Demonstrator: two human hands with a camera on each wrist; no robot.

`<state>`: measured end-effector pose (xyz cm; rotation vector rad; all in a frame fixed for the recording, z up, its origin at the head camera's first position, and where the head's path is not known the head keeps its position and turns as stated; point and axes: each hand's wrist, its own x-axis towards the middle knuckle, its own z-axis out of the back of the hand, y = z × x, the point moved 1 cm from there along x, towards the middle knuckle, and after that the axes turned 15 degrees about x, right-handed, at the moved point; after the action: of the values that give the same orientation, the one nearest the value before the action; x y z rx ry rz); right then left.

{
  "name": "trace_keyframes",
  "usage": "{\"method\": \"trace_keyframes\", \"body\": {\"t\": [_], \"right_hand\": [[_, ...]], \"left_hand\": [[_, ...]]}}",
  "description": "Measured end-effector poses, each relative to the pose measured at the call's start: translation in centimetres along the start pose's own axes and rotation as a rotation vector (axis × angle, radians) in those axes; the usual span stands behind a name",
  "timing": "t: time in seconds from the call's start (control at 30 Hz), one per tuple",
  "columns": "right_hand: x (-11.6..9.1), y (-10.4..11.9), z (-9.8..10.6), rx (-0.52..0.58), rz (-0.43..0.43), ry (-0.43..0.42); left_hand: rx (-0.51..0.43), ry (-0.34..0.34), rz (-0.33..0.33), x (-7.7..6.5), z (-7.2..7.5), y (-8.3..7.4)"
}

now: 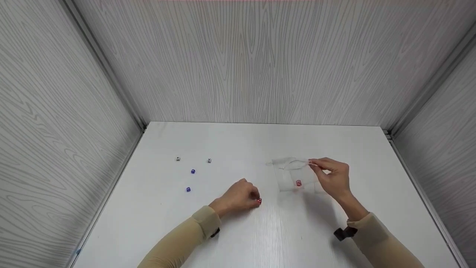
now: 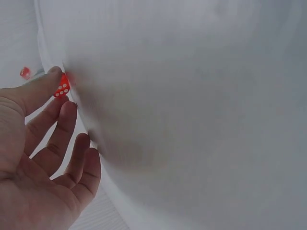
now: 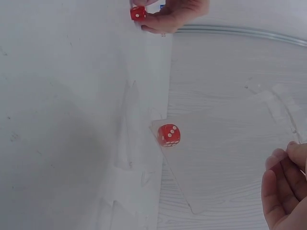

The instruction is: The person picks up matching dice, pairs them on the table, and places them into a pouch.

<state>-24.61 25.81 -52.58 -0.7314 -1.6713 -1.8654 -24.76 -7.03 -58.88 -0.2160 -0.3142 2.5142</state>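
Observation:
My left hand (image 1: 240, 195) pinches a red die (image 2: 62, 86) with white dots between thumb and forefinger, low over the white table. To its right, my right hand (image 1: 333, 176) grips the upper edge of a clear plastic bag (image 1: 284, 180) between thumb and fingertips. The bag's mouth gapes a little at the top. Inside, near its bottom edge, lies another red die (image 3: 169, 135). In the right wrist view the left hand's die shows at the top, apart from the bag.
Two blue dice (image 1: 193, 171) and two white dice (image 1: 178, 159) lie spread on the left part of the white table (image 1: 238, 141). Wood-grain panels (image 1: 238, 63) wall the table in at the back and both sides.

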Motion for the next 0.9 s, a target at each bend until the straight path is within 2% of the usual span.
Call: {"method": "trace_keyframes", "body": {"t": [0.23, 0.47, 0.63, 0.9], "right_hand": [[0.3, -0.2, -0.2, 0.028, 0.015, 0.003], [0.2, -0.4, -0.3, 0.024, 0.001, 0.012], [0.2, -0.5, -0.5, 0.024, -0.024, 0.013], [0.0, -0.8, -1.2, 0.022, -0.021, 0.023]], "left_hand": [[-0.027, 0.016, 0.008, 0.2, 0.2, 0.1], [-0.103, 0.006, 0.023, 0.4, 1.8, -0.3], [-0.114, -0.056, 0.018, 0.9, 3.7, -0.8], [-0.117, -0.178, -0.054, 1.9, 7.2, -2.0]]}}
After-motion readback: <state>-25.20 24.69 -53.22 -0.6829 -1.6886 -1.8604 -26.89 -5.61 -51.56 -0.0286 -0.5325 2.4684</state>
